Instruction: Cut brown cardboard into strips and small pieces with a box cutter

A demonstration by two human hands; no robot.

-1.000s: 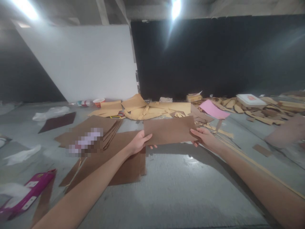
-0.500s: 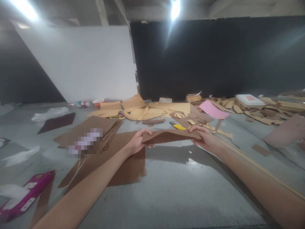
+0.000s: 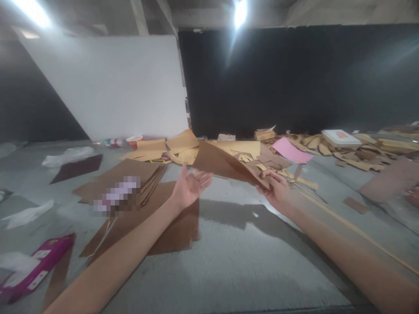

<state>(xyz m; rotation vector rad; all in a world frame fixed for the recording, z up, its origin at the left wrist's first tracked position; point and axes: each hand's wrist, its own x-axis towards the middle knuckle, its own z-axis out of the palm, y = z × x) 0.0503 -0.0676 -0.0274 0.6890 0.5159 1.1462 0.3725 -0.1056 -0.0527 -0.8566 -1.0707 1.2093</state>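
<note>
A thin brown sheet (image 3: 225, 163) is held up above the table, its right end pinched in my right hand (image 3: 275, 187). The sheet tilts upward to the left and bends a little; whether it is leather or card I cannot tell. Just below its raised left end, my left hand (image 3: 191, 187) is open, palm up and fingers spread, gripping nothing. Under my left forearm lie flat brown sheets (image 3: 180, 235). A fanned stack of brown sheets (image 3: 131, 170) rests beyond it, partly covered by a blurred-out patch.
A magenta packet (image 3: 42, 266) lies at the near left, and a white plastic bag (image 3: 68, 155) farther back. Tan offcuts, a paper cup (image 3: 134, 140), a pink sheet (image 3: 291, 150) and a white box (image 3: 341, 138) line the back. A long tan strip (image 3: 353, 226) runs along the right.
My left hand has let go of the brown sheet and opened. The sheet's left end has swung up, while my right hand keeps hold of the other end.
</note>
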